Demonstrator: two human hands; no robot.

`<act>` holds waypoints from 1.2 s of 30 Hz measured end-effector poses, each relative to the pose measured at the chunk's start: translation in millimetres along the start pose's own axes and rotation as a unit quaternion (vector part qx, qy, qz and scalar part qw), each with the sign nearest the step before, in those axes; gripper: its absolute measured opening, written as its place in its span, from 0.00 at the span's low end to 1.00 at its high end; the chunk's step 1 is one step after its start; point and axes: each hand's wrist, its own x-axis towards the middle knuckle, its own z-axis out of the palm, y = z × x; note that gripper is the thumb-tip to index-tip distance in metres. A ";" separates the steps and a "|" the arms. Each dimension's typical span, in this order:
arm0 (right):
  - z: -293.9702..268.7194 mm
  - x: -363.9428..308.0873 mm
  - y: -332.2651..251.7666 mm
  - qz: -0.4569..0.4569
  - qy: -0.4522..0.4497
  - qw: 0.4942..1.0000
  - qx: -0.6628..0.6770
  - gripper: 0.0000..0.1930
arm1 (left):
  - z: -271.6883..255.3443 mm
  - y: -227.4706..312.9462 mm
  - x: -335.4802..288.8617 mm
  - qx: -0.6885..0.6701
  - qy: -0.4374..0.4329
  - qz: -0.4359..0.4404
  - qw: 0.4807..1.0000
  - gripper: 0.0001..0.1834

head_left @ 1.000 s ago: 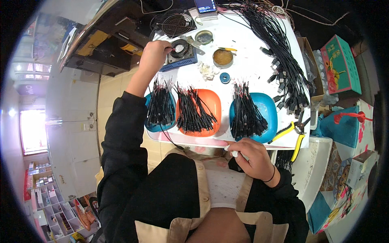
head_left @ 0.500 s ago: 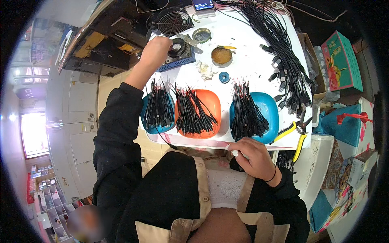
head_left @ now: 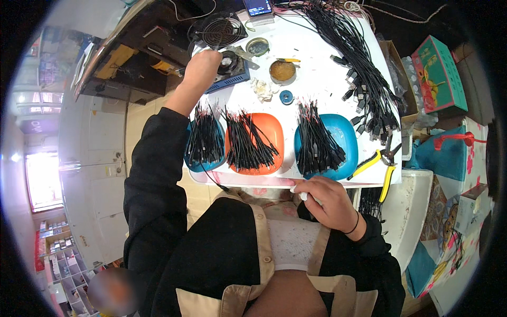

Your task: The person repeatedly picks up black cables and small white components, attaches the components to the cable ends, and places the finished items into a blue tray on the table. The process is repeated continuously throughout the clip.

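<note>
Head view: at the near edge of the white work surface [head_left: 322, 79], the right hand [head_left: 327, 198] rests with its fingers curled, pinching a small white scrap [head_left: 303, 196], much as it did a second ago. Just beyond it stand three shallow plastic dishes of short black cut wires: a blue one at the left [head_left: 191, 158], an orange one in the middle [head_left: 272, 142], a blue one at the right [head_left: 346, 142]. Yellow-handled pliers [head_left: 381, 164] lie at the right edge. Farther off, the left hand [head_left: 200, 66] has stayed stretched to the far left corner, closed over the blue-cased round device [head_left: 232, 66] there; what its grip holds cannot be told. Long black cables [head_left: 359, 58] trail along the far right edge.
</note>
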 end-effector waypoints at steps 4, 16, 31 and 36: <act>4.1 -9.8 -12.9 -0.029 0.020 0.998 -0.046 0.12 | -21.3 6.6 -13.2 -0.107 0.066 -0.044 0.991 0.05; 27.7 -13.1 -52.7 -0.067 0.019 0.989 0.130 0.39 | -173.6 169.1 -170.5 -0.773 0.154 -0.063 0.612 0.06; -115.5 -251.1 -146.4 0.111 0.405 0.898 -0.128 0.09 | -127.6 255.2 -172.7 -0.821 -0.062 -0.005 0.568 0.16; -129.7 -299.5 -13.7 0.323 0.272 0.907 -0.019 0.09 | -66.9 240.8 -199.1 -0.788 -0.173 -0.123 0.578 0.11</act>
